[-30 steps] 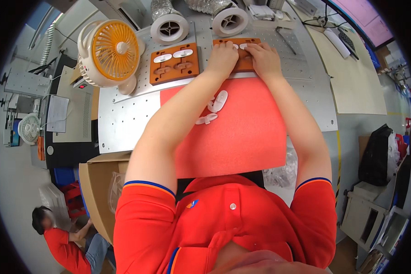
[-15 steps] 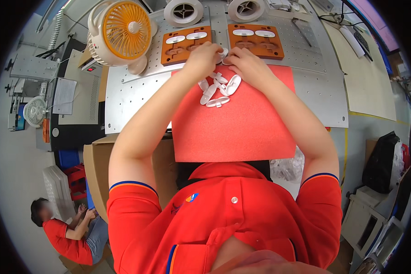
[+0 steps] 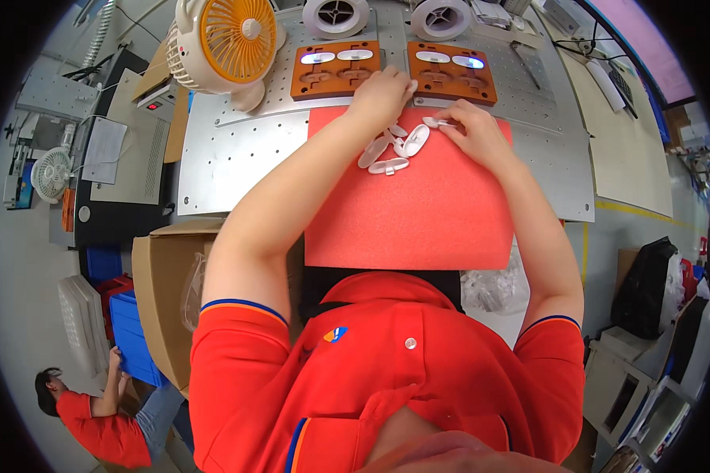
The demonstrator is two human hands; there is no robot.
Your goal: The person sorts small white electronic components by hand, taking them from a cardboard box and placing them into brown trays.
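Red mat (image 3: 418, 221), white piece (image 3: 431, 122) at fingertips of right hand (image 3: 481, 136)

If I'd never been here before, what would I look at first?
Probably the big orange-and-cream fan at the upper left. Next might be the bright red mat in the middle, with loose white pieces on its upper part. Then maybe the bluish shine on a white oval in the right-hand orange-brown block above.

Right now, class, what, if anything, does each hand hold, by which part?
The right hand pinches a white piece near its right end. A white bit shows at the left hand; its hold is unclear.
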